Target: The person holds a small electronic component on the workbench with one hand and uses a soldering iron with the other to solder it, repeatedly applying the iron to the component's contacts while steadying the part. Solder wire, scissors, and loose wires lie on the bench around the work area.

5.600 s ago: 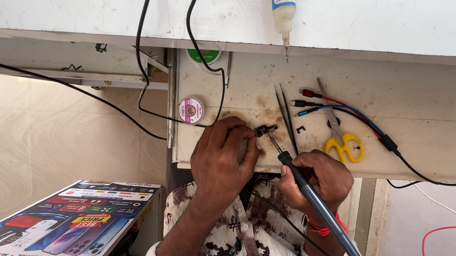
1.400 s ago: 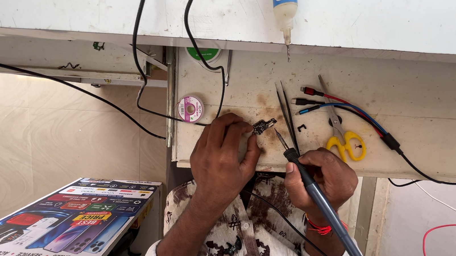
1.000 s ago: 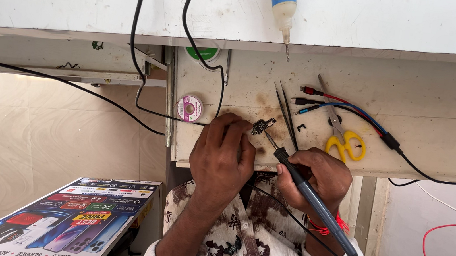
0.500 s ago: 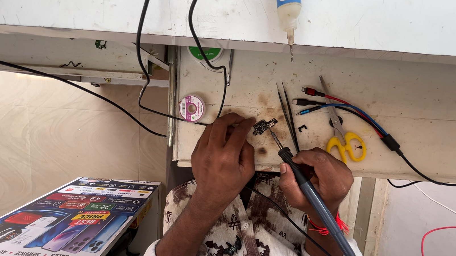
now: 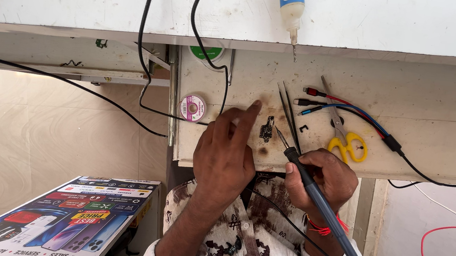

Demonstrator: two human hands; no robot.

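- A small dark circuit part (image 5: 266, 130) lies on the scorched patch of the pale wooden bench (image 5: 438, 140), between the two hands
- The soldering iron (image 5: 312, 189) is gripped like a pen in the right hand (image 5: 322, 179), fingers closed around its blue-grey barrel, with the tip just beside the part's right edge
- The left hand (image 5: 225, 153) holds nothing: it rests on the bench with fingers loosely spread and the forefinger stretched out just left of the part
- To do this well, I judge the part should be steadied close by that finger, the tip kept on the joint only briefly, and the skin kept off the hot metal
- Black tweezers (image 5: 287, 109) lie just above the iron's tip; yellow-handled scissors (image 5: 344, 138) and red, black and blue clip leads (image 5: 323, 99) lie to the right
- A small round reel with a pink label (image 5: 192, 107) sits left of the hand; a green round label (image 5: 205, 53) shows under the shelf edge
- A white bottle with a blue band (image 5: 291, 3) points nozzle-down from the white shelf
- A glossy rectangular poster (image 5: 58, 211) with pictured phones and red, yellow and green bands lies at lower left
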